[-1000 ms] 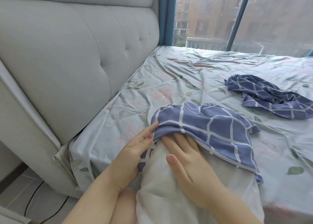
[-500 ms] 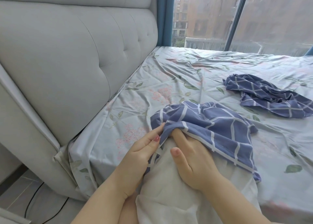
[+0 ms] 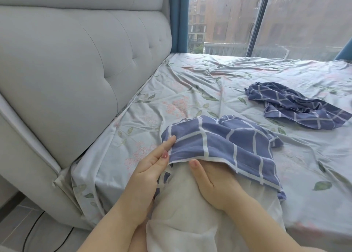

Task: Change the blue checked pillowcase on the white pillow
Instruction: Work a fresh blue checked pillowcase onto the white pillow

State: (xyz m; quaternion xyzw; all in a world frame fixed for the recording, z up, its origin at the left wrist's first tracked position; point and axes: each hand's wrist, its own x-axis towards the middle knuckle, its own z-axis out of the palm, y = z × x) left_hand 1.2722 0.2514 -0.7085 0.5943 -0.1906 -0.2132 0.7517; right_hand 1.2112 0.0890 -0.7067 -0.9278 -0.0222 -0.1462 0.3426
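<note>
Blue checked pillowcase (image 3: 219,143) caps only the far end of the white pillow (image 3: 182,204), mouth toward you. Left hand (image 3: 150,168) lies straight-fingered on the hem's left corner. Right hand (image 3: 211,177) has its fingers under the hem (grip hidden, can't tell). Likely pull: along the pillow's long axis, toward you.

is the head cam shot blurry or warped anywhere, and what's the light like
Head view, light: soft, even daylight from the window, with no hard shadows or glare on the bed sheet. Head view, distortion: the wide-angle lens bows the headboard. Head view, focus: the left hand, right hand and blue checked pillowcase are sharp, but the sheet's near right corner is smeared.
</note>
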